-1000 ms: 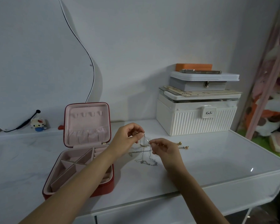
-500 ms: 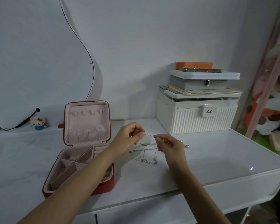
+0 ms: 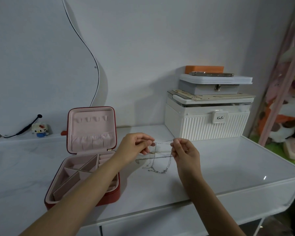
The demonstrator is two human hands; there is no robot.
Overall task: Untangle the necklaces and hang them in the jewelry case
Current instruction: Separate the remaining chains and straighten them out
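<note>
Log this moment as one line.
left hand: pinches necklaces | right hand: pinches necklaces, chain taut between hands | jewelry case: open, hooks bare

White table, open jewelry case, ribbed white box
</note>
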